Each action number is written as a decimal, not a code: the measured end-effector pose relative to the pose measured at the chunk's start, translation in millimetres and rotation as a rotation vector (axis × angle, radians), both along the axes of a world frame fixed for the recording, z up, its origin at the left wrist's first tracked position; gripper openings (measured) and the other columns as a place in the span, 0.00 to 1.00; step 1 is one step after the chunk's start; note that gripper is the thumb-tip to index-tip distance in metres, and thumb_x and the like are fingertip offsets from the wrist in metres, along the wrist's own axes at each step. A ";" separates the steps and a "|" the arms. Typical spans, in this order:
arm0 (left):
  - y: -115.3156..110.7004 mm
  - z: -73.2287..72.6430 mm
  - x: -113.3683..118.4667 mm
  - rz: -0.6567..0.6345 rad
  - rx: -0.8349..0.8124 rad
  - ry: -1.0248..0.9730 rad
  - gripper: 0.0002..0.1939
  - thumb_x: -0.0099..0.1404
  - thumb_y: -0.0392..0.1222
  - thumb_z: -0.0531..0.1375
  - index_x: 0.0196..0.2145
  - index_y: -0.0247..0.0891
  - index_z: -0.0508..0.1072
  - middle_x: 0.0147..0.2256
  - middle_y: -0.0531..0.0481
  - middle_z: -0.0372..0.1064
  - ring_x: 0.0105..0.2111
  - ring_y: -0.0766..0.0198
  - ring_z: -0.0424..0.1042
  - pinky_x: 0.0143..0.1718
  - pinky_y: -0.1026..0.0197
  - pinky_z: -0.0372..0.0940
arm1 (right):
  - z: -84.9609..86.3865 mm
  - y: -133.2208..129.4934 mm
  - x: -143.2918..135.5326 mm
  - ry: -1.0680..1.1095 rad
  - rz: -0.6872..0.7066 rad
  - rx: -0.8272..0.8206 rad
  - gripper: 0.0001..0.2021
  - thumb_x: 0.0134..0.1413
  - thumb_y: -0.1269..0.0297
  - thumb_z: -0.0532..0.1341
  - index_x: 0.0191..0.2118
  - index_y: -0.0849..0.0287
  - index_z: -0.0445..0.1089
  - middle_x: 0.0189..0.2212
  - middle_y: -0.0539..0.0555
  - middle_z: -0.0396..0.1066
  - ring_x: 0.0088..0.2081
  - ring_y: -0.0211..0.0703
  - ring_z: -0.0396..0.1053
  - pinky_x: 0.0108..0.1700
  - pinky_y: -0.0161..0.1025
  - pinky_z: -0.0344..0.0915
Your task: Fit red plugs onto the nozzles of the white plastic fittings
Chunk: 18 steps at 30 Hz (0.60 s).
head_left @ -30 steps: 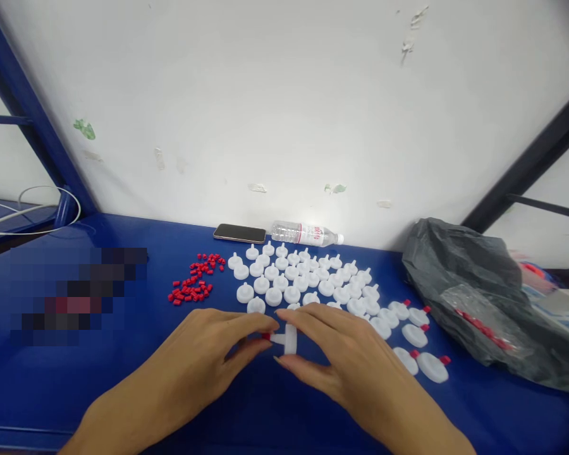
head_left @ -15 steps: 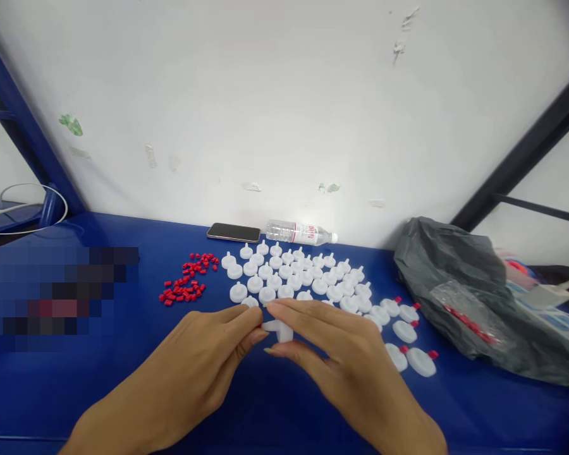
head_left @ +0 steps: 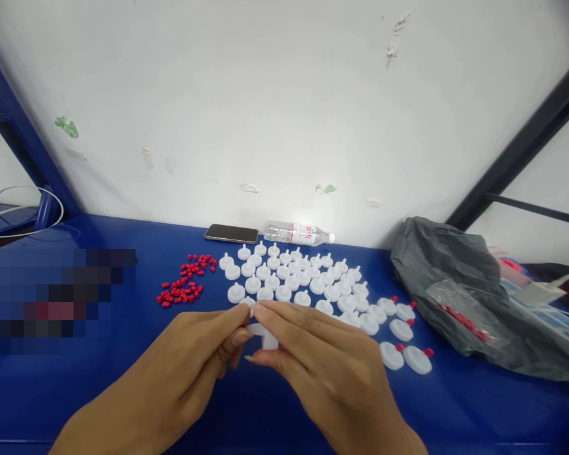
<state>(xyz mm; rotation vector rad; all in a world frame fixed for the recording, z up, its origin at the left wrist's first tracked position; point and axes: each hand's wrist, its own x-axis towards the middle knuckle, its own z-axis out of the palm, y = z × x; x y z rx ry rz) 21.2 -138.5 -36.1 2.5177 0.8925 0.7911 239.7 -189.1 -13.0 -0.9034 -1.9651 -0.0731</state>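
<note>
My right hand (head_left: 320, 354) grips a white spouted cap (head_left: 269, 340) between its thumb and fingers, spout toward the left. My left hand (head_left: 196, 354) is closed at the spout's tip; what its fingertips pinch there is hidden. Beyond my hands stand many white spouted caps (head_left: 283, 292) with their spouts up. A scatter of small red pieces (head_left: 183, 294) lies to their left. At the right, several white caps with red tips (head_left: 417, 359) rest on the blue table (head_left: 123, 392).
A black phone (head_left: 231, 234) and a clear plastic bottle (head_left: 298, 233) lie near the wall. A dark grey plastic bag (head_left: 439, 259) spreads over the right side, with a clear bag of red pieces (head_left: 464, 321) on it. A blurred patch covers the left side.
Both hands have shifted slightly left with the white cap between them. The whole view has moved a little as well. The caps and red pieces on the table look the same.
</note>
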 end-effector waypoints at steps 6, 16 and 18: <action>-7.5 3.6 -3.5 0.074 -0.058 -0.038 0.12 0.79 0.42 0.48 0.40 0.43 0.70 0.30 0.55 0.72 0.31 0.65 0.71 0.35 0.66 0.65 | 0.2 2.2 -5.3 0.064 -0.005 0.099 0.11 0.69 0.68 0.65 0.53 0.63 0.78 0.49 0.55 0.83 0.51 0.39 0.81 0.59 0.31 0.75; -4.3 19.7 3.0 0.024 -0.238 -0.037 0.24 0.81 0.51 0.44 0.29 0.42 0.66 0.26 0.55 0.69 0.28 0.66 0.67 0.29 0.65 0.60 | -2.8 -0.4 -13.5 -0.127 -0.096 0.244 0.14 0.65 0.78 0.65 0.54 0.74 0.77 0.51 0.62 0.82 0.52 0.50 0.81 0.56 0.41 0.79; -4.9 19.3 2.4 0.034 -0.252 -0.059 0.25 0.81 0.53 0.44 0.28 0.42 0.67 0.26 0.54 0.70 0.28 0.66 0.68 0.27 0.65 0.59 | -4.0 -0.1 -14.7 -0.121 -0.100 0.258 0.14 0.65 0.78 0.66 0.54 0.74 0.76 0.50 0.63 0.82 0.52 0.50 0.81 0.56 0.41 0.79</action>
